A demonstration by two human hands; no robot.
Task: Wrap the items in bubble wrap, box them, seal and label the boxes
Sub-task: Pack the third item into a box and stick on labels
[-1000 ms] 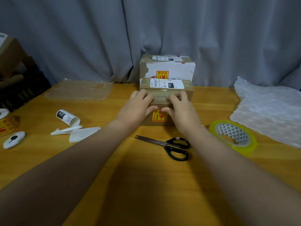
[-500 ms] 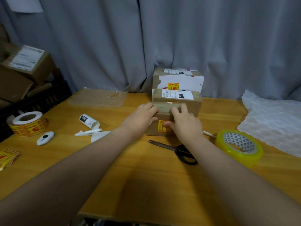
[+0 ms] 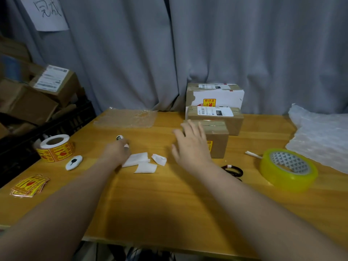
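Note:
A small taped brown box with a yellow fragile sticker stands mid-table, in front of a labelled brown box and a taller white-and-brown box. My right hand hovers with fingers spread just left of the small box, off it. My left hand curls round a small white label roll on the table; only the roll's far end shows. White backing-paper scraps lie between my hands.
A yellow tape roll, black scissors and bubble wrap are at the right. At the left lie a fragile-sticker roll, a white cutter and loose stickers. A clear wrap sheet is at the back.
Both hands left the small box. My left hand went left to the small label roll; my right hand lifted off and spread open. The camera tilted up and left.

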